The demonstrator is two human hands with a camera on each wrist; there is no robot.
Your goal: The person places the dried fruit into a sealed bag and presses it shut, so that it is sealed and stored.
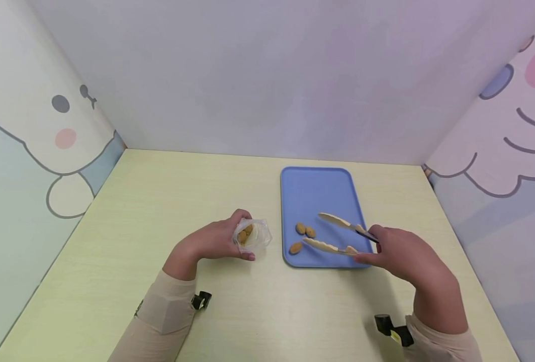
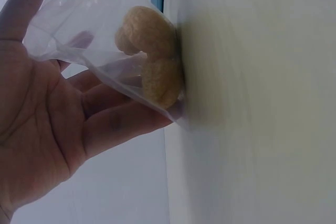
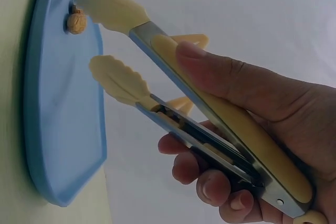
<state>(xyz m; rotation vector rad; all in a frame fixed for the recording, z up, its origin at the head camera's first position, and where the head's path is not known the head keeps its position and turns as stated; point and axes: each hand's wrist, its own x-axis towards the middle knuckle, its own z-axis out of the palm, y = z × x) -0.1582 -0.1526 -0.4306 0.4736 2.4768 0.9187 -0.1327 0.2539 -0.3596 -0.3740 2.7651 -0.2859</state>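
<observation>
My left hand point(image 1: 217, 239) holds a clear plastic bag point(image 1: 261, 235), its mouth turned upward, with the thumb and fingers around it. Several walnuts point(image 2: 149, 32) lie at the bottom of the bag, close over the table in the left wrist view. In my right hand point(image 1: 405, 254) is a pair of tongs point(image 3: 210, 114) with cream-coloured tips and metal arms. The tong arms stand apart with nothing between the tips. Below them, three walnuts point(image 1: 310, 232) rest on the near left part of a blue tray point(image 1: 317, 191); the tips hang just right of them.
The pale wooden table point(image 1: 267, 306) carries the tray right of centre. A plain wall point(image 1: 267, 80) closes off the back, and walls with cartoon prints point(image 1: 68, 136) stand at both sides. Each forearm wears a black camera mount point(image 1: 201, 300) near the wrist.
</observation>
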